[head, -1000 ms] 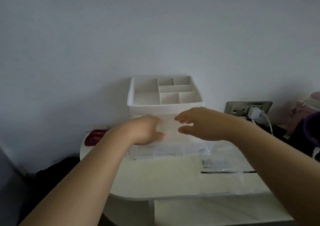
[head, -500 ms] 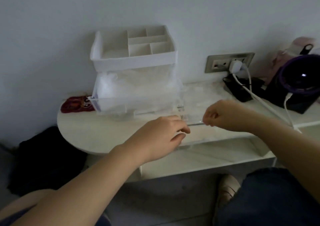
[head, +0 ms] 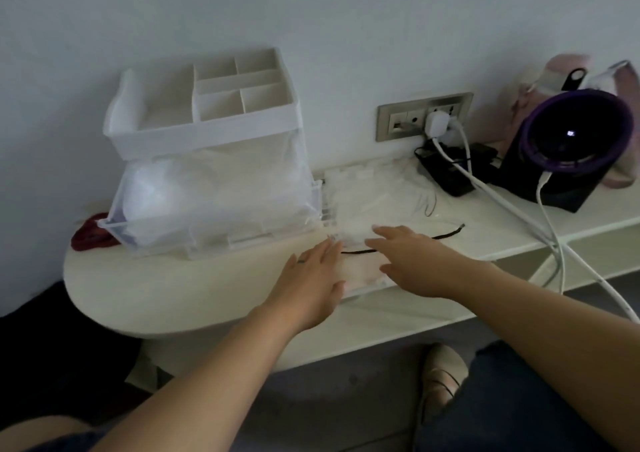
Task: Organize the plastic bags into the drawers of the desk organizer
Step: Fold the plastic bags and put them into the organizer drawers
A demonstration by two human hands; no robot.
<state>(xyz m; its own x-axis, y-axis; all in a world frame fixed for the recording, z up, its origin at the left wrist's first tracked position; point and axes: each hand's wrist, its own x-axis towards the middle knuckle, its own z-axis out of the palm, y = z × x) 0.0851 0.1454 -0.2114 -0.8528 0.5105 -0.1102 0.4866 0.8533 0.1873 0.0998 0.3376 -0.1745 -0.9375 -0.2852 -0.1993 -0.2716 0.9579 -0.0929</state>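
A white desk organizer (head: 204, 129) stands on the white table, its top tray split into compartments. Its clear lower drawer (head: 214, 229) is pulled out and stuffed with crumpled plastic bags (head: 214, 188). To its right lies a flat pile of clear plastic bags (head: 374, 202) with black zip strips. A clear bag (head: 360, 268) lies flat at the table's front edge. My left hand (head: 311, 278) and my right hand (head: 412, 261) lie on it with straight fingers, one on each side.
A dark red object (head: 90, 235) lies left of the organizer. A wall socket (head: 424, 115) with a white plug and cables (head: 519, 209) sits at the right, beside a black and purple device (head: 575, 143). A lower shelf (head: 381, 323) runs under the table; a shoe (head: 445, 372) shows below.
The view has dropped and shifted. Both hands came back from the organizer's drawer, pinched the bag at the table's front, and now lie flat on it with fingers straightened.
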